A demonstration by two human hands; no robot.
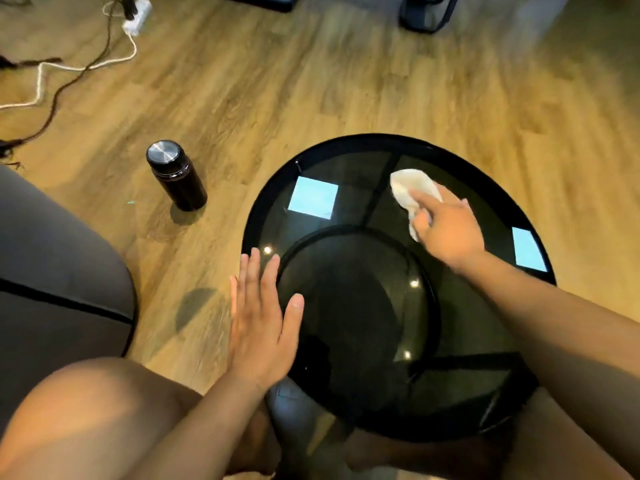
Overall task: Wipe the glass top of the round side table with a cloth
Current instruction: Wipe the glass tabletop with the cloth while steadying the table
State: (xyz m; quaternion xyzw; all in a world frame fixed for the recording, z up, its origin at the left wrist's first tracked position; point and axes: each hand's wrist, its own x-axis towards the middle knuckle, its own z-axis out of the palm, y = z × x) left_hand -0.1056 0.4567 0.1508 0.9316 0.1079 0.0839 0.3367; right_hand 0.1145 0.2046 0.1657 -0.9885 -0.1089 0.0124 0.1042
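The right hand [450, 230] presses a crumpled white cloth [414, 194] flat against the glass, fingers spread over it and pinning it down rather than gripping it in a fist; the cloth lies on the far part of the glass top [363, 306], toward the far right edge, just inside the black rim. The left hand [263, 327] is open and holds nothing; its fingers are straight and together, the palm laid along the near left edge of the table, whether resting on the rim or hovering just over it I cannot tell.

The cloth looks thin, soft and light; it will bunch and slide easily on so smooth a surface, so I judge it best worked under flat fingers with steady pressure; the glass is stiff, slick and breakable, and the round side table [540, 258] seems slight enough to shift, which a bracing hand at its edge would check.

Beyond the table, a dark flask [176, 174] stands on the wooden floor [311, 81] to the left; a grey sofa [52, 271] sits at the near left; white and dark cables [86, 64] trail across the far left corner.
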